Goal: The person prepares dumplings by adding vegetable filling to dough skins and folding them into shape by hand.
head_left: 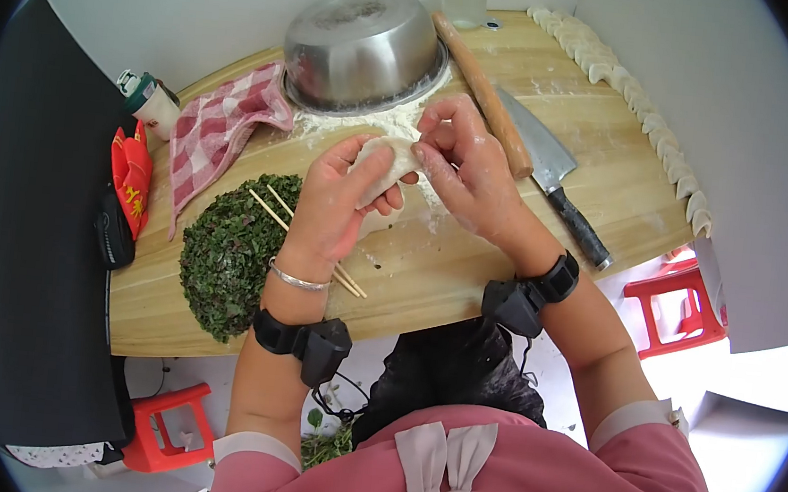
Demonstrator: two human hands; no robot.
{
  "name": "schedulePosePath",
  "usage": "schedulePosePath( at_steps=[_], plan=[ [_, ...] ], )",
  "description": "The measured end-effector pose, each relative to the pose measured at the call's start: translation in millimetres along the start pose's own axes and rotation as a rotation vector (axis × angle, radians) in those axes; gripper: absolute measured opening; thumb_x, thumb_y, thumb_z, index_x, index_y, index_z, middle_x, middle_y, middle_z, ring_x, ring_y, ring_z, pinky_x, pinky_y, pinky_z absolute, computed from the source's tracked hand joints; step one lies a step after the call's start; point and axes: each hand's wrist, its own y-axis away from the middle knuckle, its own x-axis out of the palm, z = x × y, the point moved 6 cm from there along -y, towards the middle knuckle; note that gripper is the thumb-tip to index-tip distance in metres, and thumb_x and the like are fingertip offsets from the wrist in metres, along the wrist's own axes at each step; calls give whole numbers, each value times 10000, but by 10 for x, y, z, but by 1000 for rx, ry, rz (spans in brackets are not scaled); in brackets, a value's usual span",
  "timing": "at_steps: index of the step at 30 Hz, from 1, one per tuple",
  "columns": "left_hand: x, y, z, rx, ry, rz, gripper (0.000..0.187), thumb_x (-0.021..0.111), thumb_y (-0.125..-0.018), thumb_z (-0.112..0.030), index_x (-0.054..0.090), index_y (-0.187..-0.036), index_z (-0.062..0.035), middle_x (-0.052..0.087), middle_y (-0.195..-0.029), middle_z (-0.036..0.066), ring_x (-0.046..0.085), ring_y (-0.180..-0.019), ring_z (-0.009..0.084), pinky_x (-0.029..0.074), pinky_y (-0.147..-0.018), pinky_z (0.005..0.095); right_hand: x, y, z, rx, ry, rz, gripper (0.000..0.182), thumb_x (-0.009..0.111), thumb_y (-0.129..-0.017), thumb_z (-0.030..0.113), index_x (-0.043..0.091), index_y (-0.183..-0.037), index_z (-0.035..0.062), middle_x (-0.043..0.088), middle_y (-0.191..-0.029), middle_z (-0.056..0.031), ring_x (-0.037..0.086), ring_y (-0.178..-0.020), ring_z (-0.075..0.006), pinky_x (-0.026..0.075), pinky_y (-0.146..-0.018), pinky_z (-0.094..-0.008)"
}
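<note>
A folded dumpling (386, 171) of pale dough is held up over the near middle of the table. My left hand (331, 192) is wrapped round its left side, thumb across the front. At its right end, the thumb and fingertips of my right hand (473, 173) pinch the dough edge. Any filling inside is hidden. Just left of my left wrist lies a heap of chopped green leaves (229, 263), with a pair of chopsticks (270, 207) resting across its right side and partly hidden behind my forearm.
An upturned steel bowl (363, 58) stands on floury wood (436, 298). Right of it lie a rolling pin (485, 93) and a cleaver (541, 151). A row of dumplings (648, 119) lines the right edge. A checked cloth (225, 125) and a bottle (153, 107) are left; a jar (464, 1) stands behind.
</note>
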Motion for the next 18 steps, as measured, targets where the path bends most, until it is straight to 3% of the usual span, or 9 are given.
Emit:
schedulePosePath(
  at_steps=[2,4,7,10,14,16,17,18],
  plan=[
    [43,-12,32,22,-22,12,231,607,-883,-123,570,-1082,-9,660,-865,82,588,-655,83,469,-570,208,-20,5,27,-14,-5,-47,192,504,-887,20,374,-1026,38,538,-663,-97,469,-560,-166,398,-559,-292],
    [96,0,-105,393,-594,-113,259,592,-859,-50,575,-1112,1,654,-846,67,607,-663,93,483,-580,224,-57,5,51,-29,-8,-95,210,513,-877,6,369,-1027,37,533,-655,-86,471,-561,-155,398,-556,-289],
    [90,44,-138,255,-669,-186,286,597,-837,-32,580,-1119,9,645,-832,62,622,-648,113,493,-590,240,-55,7,16,8,-18,-93,232,533,-866,-4,368,-1024,39,512,-640,-64,466,-565,-128,391,-546,-279],
    [98,54,-158,248,-531,-237,283,601,-836,-29,582,-1115,11,646,-832,73,629,-628,126,488,-575,244,-42,21,40,-22,41,-126,228,540,-866,1,374,-1018,39,501,-647,-56,465,-569,-115,388,-540,-274],
    [67,44,-163,266,-635,-243,280,589,-838,-19,587,-1116,9,654,-857,84,648,-677,128,497,-581,242,-15,28,56,12,72,-124,212,540,-868,1,388,-1013,36,517,-666,-65,484,-571,-131,391,-535,-280],
    [140,60,-288,668,-938,-230,306,550,-853,-29,578,-1155,5,645,-898,76,618,-690,96,504,-585,222,-22,26,27,16,13,-158,213,542,-867,0,395,-1016,34,521,-658,-72,493,-564,-146,393,-533,-287],
    [123,77,-253,668,-937,-232,306,550,-853,-29,578,-1155,5,645,-898,76,618,-690,96,504,-585,222,-17,23,12,-16,42,-158,216,543,-871,12,397,-1029,33,525,-655,-76,500,-563,-154,397,-536,-288],
    [121,83,-256,513,-809,-259,311,546,-846,-17,582,-1154,3,645,-918,76,621,-695,103,503,-587,222,-12,22,18,-48,71,-160,221,544,-876,23,398,-1042,32,529,-653,-80,508,-562,-163,401,-538,-289]
  ],
)
